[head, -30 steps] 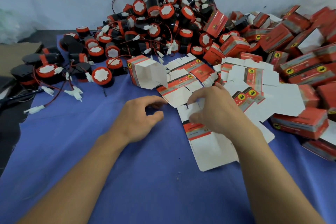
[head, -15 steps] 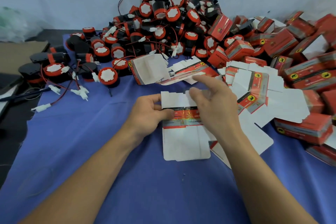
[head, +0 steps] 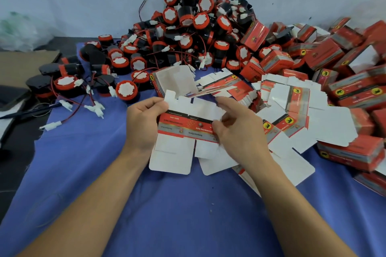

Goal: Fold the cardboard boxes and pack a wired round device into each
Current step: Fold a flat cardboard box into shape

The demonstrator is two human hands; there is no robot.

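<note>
Cardboard blank [head: 183, 131]: where is it right now?

Lifted just above the blue cloth [head: 167, 204], flat and unfolded, printed red band up, held between both hands in front of the heap of round devices [head: 188, 33].

How do the hands have it?

Left hand [head: 142, 125] pinches the left edge, thumb on top near the upper flap. Right hand [head: 240, 133] grips the right edge, fingers curled round the card.

How will it handle?

Light and thin, I'd judge. It looks fairly stiff across the printed panels and floppy at the white flaps, which hang loose below. It should bend readily along its creases, and crumple if squeezed mid-panel.

So where to take hold?

At the side edges of the red band, pressing them toward each other so the sleeve pops open. Leave the flaps free for tucking.

And the device?

Heavier and rigid by the look, trailing a thin red wire with a white plug. A single device [head: 126, 89] lies near, up and left of the hands. Take it by the round body, not the wire, and coil the wire in before closing.
</note>
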